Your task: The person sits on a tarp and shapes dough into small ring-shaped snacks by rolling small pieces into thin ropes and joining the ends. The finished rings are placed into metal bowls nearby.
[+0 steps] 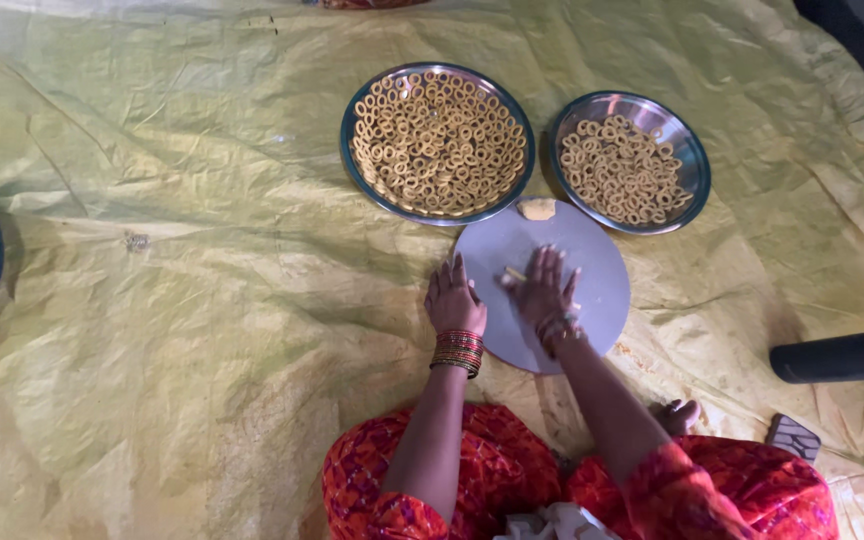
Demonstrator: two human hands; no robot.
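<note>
On the round grey board (592,300), your right hand (542,290) presses flat, fingers spread, on a thin strip of dough (516,273). Your left hand (454,300) rests open-palmed at the board's left edge, holding nothing. A dough lump (537,209) sits at the far rim, near two steel plates (360,175) (697,170) of dough rings on yellow sheeting (152,350).

Two ring-filled steel plates (438,213) block beyond the round board (592,300); open yellow sheet (202,330) lies leftward

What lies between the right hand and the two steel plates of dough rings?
In the head view, bare grey round board and a small dough lump at its far edge lie between the right hand and both plates.
</note>
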